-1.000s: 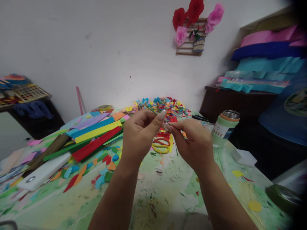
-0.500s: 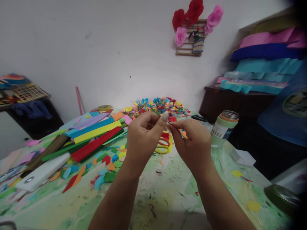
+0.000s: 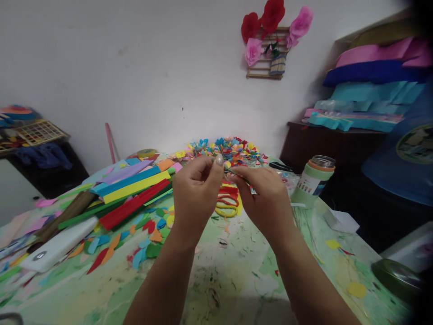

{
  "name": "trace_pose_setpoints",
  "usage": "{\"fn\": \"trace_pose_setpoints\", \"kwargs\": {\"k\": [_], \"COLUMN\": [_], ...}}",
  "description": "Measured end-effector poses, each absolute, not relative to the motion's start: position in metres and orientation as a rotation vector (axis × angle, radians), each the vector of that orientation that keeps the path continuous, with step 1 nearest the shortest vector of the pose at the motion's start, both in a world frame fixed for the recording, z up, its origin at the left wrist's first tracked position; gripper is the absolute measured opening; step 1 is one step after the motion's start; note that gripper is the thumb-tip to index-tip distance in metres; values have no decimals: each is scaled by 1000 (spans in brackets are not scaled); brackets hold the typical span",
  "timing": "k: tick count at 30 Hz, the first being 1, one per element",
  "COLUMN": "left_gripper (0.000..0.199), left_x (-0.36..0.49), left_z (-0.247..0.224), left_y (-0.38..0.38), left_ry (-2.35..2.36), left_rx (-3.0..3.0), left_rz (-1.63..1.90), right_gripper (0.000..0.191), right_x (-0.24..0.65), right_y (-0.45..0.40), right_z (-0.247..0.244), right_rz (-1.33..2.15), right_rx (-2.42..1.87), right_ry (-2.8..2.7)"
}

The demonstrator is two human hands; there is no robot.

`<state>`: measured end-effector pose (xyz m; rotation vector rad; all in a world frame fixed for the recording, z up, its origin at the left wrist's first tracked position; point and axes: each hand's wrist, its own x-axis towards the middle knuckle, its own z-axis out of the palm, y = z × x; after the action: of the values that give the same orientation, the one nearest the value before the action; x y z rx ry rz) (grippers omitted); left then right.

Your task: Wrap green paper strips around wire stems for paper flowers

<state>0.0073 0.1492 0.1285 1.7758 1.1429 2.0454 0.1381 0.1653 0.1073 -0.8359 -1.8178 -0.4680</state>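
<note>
Both hands are over the middle of the table [image 3: 233, 289], raised and close to each other. The left hand [image 3: 196, 196] and the right hand [image 3: 265, 198] each pinch, with thumb and fingers, one thin green stem [image 3: 231, 171], which runs between the fingertips. Most of the stem is covered by the fingers, so I cannot tell its length or what is at its ends.

Under the hands lies one pair of scissors [image 3: 227, 210] (I see only its red and yellow handle loops; the blades are hidden). At the far edge, a heap of small paper flowers [image 3: 233, 146] is partly behind the hands, too crowded to count. Toward the left edge lie one white case [image 3: 59, 246] and several paper strips [image 3: 135, 187], which overlap, so their number is unclear. Many cut paper petals [image 3: 147, 250] lie between them and the left arm.

Near the right edge stand one bottle [image 3: 311, 183] and one small white box [image 3: 341, 221]. One green object [image 3: 395, 275] at the right edge is partly lost in the dark border. On the wall are four big paper flowers, two red [image 3: 273, 16] and two pink [image 3: 253, 52].
</note>
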Motion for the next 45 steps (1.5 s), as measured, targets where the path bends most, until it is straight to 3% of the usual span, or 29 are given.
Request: {"fn": "trace_pose_setpoints", "kwargs": {"k": [5, 19, 23, 28, 33, 42, 45], "left_gripper": [30, 24, 26, 31, 29, 32, 30], "left_x": [9, 10, 9, -4, -15, -8, -3], "left_z": [124, 121, 121, 125, 127, 126, 124], "left_y": [153, 157, 159, 163, 167, 169, 169], "left_ry": [1093, 972, 1015, 1153, 1199, 1228, 1207], "left_rx": [1875, 2002, 1867, 1712, 1657, 1783, 1846], "left_rz": [1994, 1962, 2004, 2197, 2245, 2088, 1980], "right_gripper": [5, 19, 20, 8, 6, 26, 15], "right_x": [137, 139, 142, 147, 150, 140, 134], "right_y": [164, 166, 167, 169, 169, 171, 171], "right_z": [108, 109, 112, 112, 114, 109, 105], "right_rz": [-507, -433, -222, 132, 270, 119, -94], "right_rx": [-793, -836, -895, -919, -905, -806, -843], "right_ry": [-1711, -1836, -1923, -1944, -1944, -1902, -1871]}}
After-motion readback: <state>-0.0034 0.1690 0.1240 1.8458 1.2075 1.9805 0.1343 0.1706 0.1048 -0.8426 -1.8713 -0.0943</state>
